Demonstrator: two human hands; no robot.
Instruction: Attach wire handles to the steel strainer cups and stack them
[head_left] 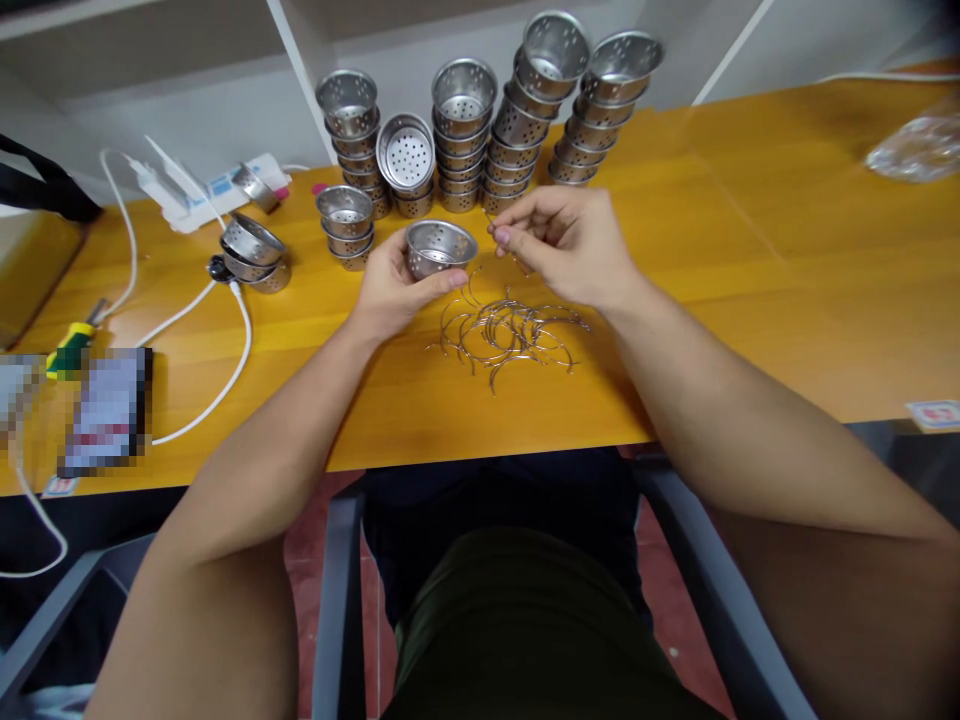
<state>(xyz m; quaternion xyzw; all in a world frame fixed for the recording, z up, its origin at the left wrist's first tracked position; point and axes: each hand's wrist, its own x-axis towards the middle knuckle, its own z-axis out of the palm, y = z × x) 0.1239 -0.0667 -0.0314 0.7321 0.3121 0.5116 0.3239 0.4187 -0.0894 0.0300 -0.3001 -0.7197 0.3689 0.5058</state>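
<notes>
My left hand [397,282] is closed around a small perforated metal cup [441,246], its mouth tilted up. Just right of the cup, my right hand [566,240] pinches a thin curved metal wire [487,217] between thumb and fingertips; the wire's tip points toward the cup, apart from it. On the table below both hands lies a loose tangle of curved metal wires [514,332].
Several stacks of perforated cups [461,130] stand along the back. At left are a few more cups [253,245], a power strip [225,195], white cables, a green-yellow screwdriver [71,350] and a blurred phone [109,410]. A clear plastic bag [915,148] lies far right.
</notes>
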